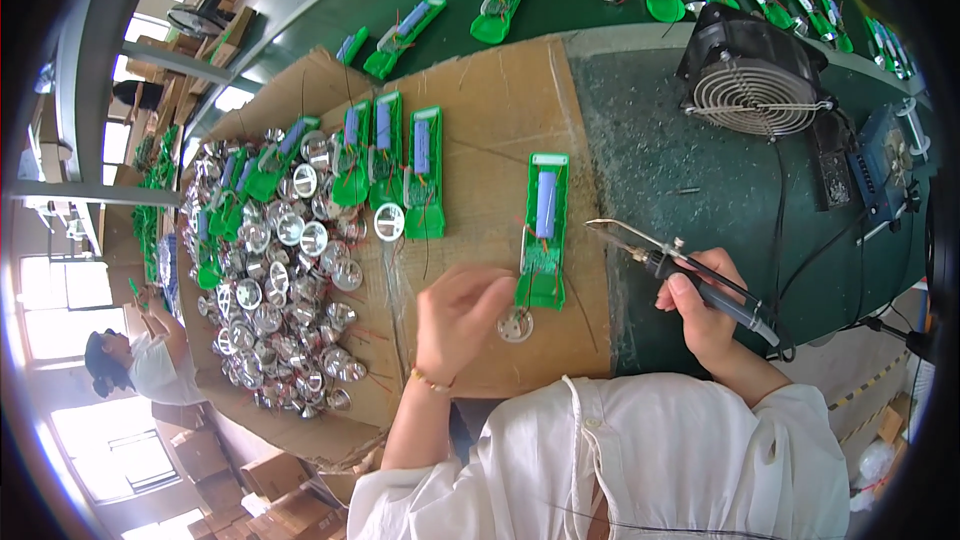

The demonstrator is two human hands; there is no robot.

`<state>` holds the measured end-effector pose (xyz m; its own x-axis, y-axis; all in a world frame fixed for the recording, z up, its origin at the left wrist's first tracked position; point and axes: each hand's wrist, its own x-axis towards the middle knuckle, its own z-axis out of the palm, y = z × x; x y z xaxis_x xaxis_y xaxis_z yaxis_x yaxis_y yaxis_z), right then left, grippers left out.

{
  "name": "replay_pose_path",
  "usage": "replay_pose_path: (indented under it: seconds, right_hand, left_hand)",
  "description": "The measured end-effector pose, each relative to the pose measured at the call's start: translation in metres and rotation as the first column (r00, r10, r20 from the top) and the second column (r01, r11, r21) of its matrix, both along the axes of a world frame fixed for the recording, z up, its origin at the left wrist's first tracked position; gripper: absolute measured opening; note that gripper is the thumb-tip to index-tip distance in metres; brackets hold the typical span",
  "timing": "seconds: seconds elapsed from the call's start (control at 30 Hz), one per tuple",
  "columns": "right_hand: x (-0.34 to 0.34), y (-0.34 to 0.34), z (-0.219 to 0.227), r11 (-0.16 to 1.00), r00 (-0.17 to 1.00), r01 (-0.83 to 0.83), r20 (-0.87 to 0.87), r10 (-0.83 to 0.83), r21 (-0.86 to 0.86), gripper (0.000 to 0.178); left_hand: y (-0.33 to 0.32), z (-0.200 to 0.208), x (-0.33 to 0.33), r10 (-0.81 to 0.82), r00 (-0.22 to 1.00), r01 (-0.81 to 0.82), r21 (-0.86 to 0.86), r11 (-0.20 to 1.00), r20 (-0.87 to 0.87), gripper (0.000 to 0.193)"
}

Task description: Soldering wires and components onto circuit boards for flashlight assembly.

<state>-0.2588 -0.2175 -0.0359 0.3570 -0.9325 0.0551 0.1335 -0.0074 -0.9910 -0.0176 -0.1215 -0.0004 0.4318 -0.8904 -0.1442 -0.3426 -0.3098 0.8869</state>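
My right hand [700,305] grips a soldering iron [700,285] with a thin solder feed tube along it. Its tip points left toward a green plastic housing [560,180] that lies upright on the cardboard. Inside this housing are a blue cylindrical battery [546,205], a small green circuit board [541,259] and thin wires. At its lower end sits a round silvery reflector [516,326]. Just left of the housing's lower part is my left hand [455,315], its fingers bent together. Whatever they pinch, if anything, is hidden.
A heap of silvery reflectors [270,290] fills the cardboard box at left, with several green housings on and beside it. More housings [500,5] line the far bench. A black fan [757,75] and blue soldering station [880,165] stand at right. Another person [150,350] works far left.
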Motion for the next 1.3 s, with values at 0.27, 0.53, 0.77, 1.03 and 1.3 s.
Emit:
replay_pose_path:
  seconds: [0.27,0.53,0.77,1.03,1.3]
  right_hand:
    - [-0.011,-0.022,-0.014,0.981,0.985,0.169,-0.052,-0.165,0.091,0.014]
    - [-0.007,-0.023,-0.019,0.988,0.994,0.097,-0.055,-0.091,0.119,0.016]
    - [-0.005,-0.022,-0.016,0.983,0.997,0.073,-0.046,-0.066,0.169,0.016]
    - [-0.006,-0.023,-0.014,0.979,0.983,0.166,-0.1,-0.155,0.117,0.014]
    - [-0.003,-0.025,-0.027,0.98,0.977,0.197,-0.087,-0.196,-0.003,0.017]
  left_hand:
    - [-0.112,-0.002,0.007,-0.28,0.853,0.247,0.132,0.96,0.441,0.015]
    - [-0.316,-0.005,0.054,0.188,0.671,-0.079,-0.183,0.98,0.717,0.038]
    - [-0.297,-0.034,0.096,-0.23,0.655,0.187,0.14,0.972,0.72,0.058]
    - [-0.078,-0.003,-0.019,-0.148,0.879,0.116,0.098,0.988,0.454,0.063]
    - [0.017,-0.003,0.034,0.398,0.614,-0.289,-0.275,0.917,0.682,0.034]
